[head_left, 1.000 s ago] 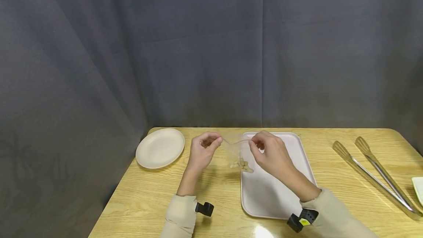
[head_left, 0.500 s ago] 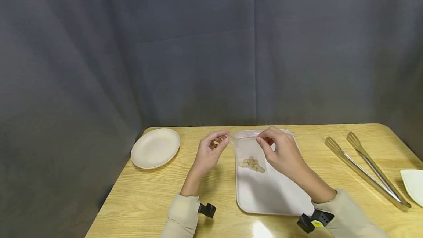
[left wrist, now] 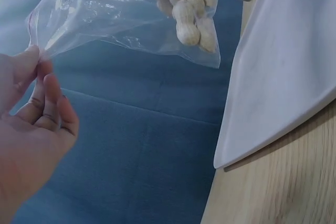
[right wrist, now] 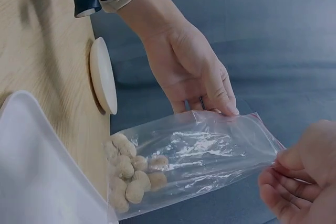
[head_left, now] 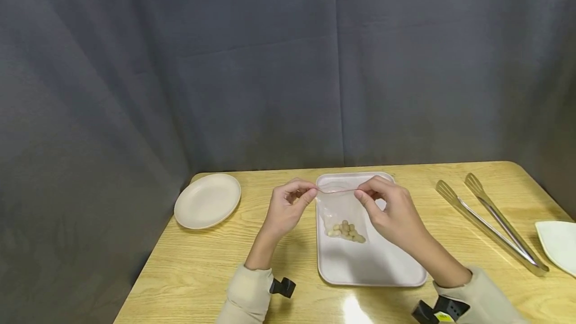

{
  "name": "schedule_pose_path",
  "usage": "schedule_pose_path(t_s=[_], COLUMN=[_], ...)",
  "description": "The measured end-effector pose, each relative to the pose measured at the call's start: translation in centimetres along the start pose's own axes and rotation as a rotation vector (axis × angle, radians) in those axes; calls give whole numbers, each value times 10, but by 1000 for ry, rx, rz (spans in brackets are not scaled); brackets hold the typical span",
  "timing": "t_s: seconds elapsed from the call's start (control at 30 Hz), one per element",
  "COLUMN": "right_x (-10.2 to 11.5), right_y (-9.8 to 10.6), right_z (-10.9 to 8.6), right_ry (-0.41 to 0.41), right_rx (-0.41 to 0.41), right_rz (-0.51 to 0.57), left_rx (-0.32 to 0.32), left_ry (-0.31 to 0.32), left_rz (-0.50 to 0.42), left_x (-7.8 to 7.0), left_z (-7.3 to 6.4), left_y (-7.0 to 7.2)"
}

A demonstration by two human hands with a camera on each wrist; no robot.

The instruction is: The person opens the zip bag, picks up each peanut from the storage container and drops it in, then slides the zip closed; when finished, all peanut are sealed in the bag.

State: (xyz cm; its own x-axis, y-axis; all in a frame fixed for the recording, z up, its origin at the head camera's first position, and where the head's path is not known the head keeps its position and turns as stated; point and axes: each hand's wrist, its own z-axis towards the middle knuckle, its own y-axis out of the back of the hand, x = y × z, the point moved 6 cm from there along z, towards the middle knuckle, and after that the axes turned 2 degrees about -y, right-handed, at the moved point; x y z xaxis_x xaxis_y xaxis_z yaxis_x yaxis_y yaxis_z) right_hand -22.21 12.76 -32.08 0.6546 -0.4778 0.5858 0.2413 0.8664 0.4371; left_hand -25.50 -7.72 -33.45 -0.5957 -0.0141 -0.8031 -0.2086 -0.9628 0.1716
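A clear zip bag (head_left: 339, 209) with a red strip along its mouth hangs above the pale tray (head_left: 369, 269). Several unshelled peanuts (right wrist: 128, 174) lie gathered at its bottom. My left hand (head_left: 288, 206) pinches one top corner between thumb and forefinger; in the left wrist view the other fingers of that hand (left wrist: 37, 114) curl loosely below. At the opposite top corner, my right hand (head_left: 393, 209) pinches the bag the same way. Between the two hands the mouth stands slightly apart, shown as a thin loop in the head view.
A round cream plate (head_left: 208, 201) sits at the table's back left. Metal tongs (head_left: 495, 224) lie spread to the right of the tray, and a white dish (head_left: 558, 244) is at the right edge. A dark curtain (head_left: 270, 74) hangs behind the wooden table (head_left: 193, 274).
Both hands have shifted right relative to the tray, bringing the bag fully over it. The bag now faces the head view more squarely, and its mouth shows as a narrow loop.
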Motion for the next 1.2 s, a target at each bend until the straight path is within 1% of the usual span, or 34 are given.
schedule_pose_path(t_s=[0.1, 0.17, 0.3, 0.4, 0.5, 0.57, 0.67, 0.8, 0.87, 0.97, 1.03, 1.13, 1.2], right_x=[-1, -2, -4, -4, -4, -4, -4, -3, -3, -4, -3, 4, 11], right_y=[4, 6, 9, 11, 12, 12, 13, 15, 15, 17, 17, 14, 7], right_z=[-2, -4, -7, -8, -9, -9, -9, -10, -10, -9, -4, 6, 15], right_ry=[-22, -32, -37, -38, -42, -47, -38, -22, -31, -39, -32, 19, 63], right_rx=[-2, -2, -3, -8, -10, -13, -23, -37, -35, -5, 28, 98, 154], right_rz=[17, 25, 35, 43, 52, 61, 76, 95, 89, 72, 40, -21, -73], left_rx=[-10, -5, 25, 37, 32, 30, 21, 15, 21, 33, 41, 58, 72], left_ry=[1, 3, 18, 24, 7, -25, -64, -96, -114, -135, -144, -167, -184], left_rz=[-13, -7, 39, 82, 123, 149, 181, 206, 216, 234, 244, 268, 284], left_x=[-1, -2, -4, -9, -16, -21, -15, -2, -2, -5, -8, -12, -13], left_z=[0, -1, -1, -2, -2, -2, -2, -3, -3, -4, -4, -4, -4], left_y=[-1, -3, -6, -8, -10, -10, -10, -9, -9, -9, -9, -10, -11])
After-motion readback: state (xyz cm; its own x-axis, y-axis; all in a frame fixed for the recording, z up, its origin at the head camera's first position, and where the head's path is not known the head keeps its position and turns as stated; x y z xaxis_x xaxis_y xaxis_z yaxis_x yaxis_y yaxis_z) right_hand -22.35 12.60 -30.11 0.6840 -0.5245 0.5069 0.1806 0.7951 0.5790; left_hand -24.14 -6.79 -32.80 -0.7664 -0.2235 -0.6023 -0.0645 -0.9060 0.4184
